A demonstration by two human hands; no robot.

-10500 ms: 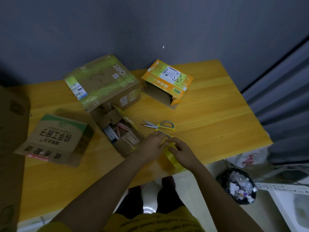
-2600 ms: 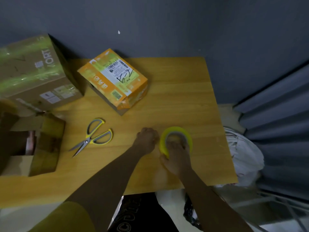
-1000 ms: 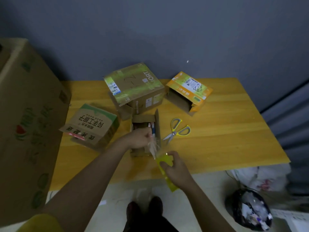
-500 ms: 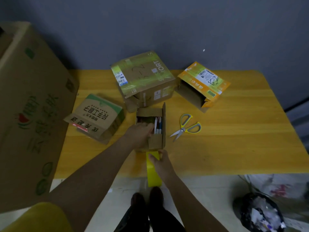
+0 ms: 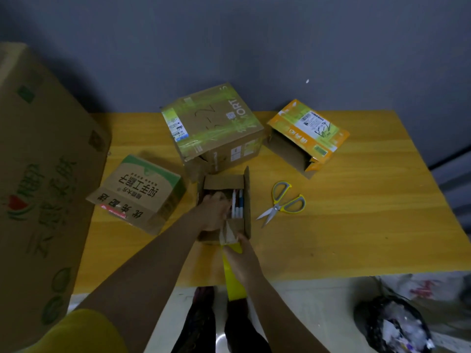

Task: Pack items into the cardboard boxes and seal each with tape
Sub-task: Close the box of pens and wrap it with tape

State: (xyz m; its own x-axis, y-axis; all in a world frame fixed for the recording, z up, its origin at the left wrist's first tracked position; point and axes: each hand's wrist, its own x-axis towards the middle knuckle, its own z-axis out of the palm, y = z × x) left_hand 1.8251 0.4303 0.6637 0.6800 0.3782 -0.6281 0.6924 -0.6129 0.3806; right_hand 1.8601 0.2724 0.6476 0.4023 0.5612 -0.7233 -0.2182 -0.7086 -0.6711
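A small open cardboard box (image 5: 244, 200) stands in the middle of the yellow wooden table (image 5: 344, 238), with several pens (image 5: 237, 203) upright inside it. My left hand (image 5: 212, 212) lies over the box's left side and pinches the end of a clear tape strip (image 5: 227, 233) at the box's near wall. My right hand (image 5: 242, 261) grips the yellow tape roll (image 5: 234, 281) just in front of the box, at the table's near edge. The strip runs from the roll up to my left fingers.
Yellow-handled scissors (image 5: 283, 202) lie right of the small box. A taped brown box (image 5: 214, 128) stands behind it, an orange box (image 5: 305, 133) lies open at back right, a green-topped box (image 5: 137, 192) at left. A large carton (image 5: 38, 174) fills the left edge. A bin bag (image 5: 392, 324) sits on the floor.
My left hand has shifted from the box's near left edge to over its opening and near wall. A tape strip now stretches between the roll and the box. My right hand stays low with the roll.
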